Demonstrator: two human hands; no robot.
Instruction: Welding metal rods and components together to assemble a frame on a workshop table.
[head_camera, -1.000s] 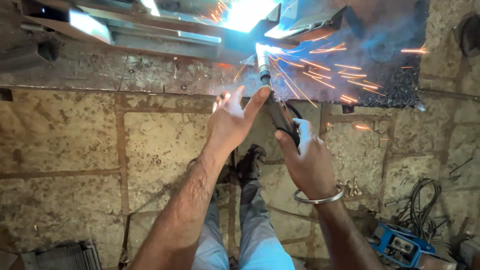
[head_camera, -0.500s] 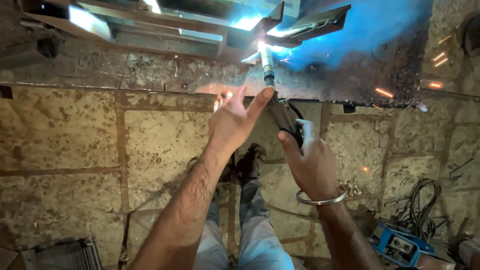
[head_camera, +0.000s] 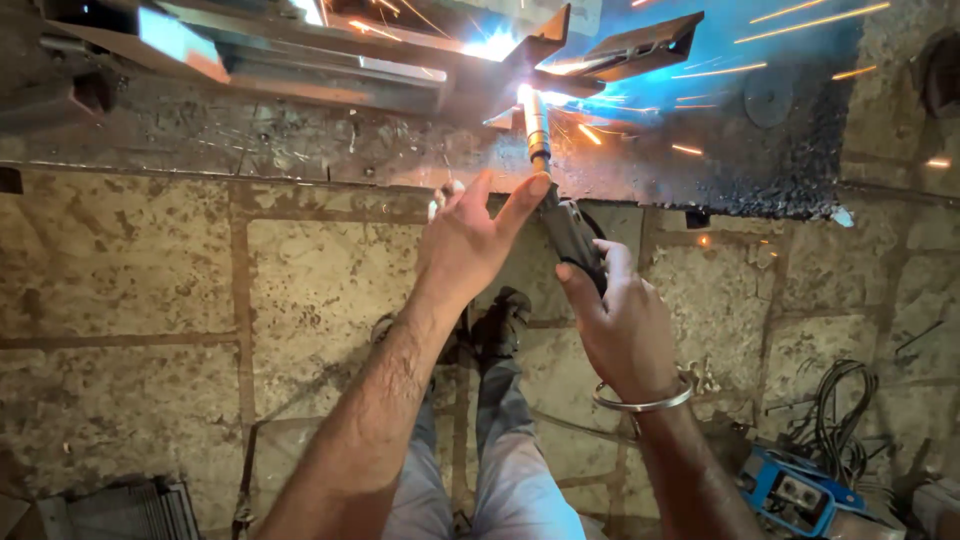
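Right hand (head_camera: 625, 325) is closed around the torch (head_camera: 560, 205), tip at the lit seam on the steel (head_camera: 300, 50). Left hand (head_camera: 470, 240), open, steadies its neck. Burns are judged likely: bare skin is exposed to sparks (head_camera: 690, 150).

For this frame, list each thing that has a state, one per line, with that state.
Welding torch: lit, arc and sparks at its tip.
Right hand: closed around the torch handle.
Left hand: open, thumb against the torch neck.
Metal frame: lying on the workbench, under the arc.
Bangle: on the right wrist.
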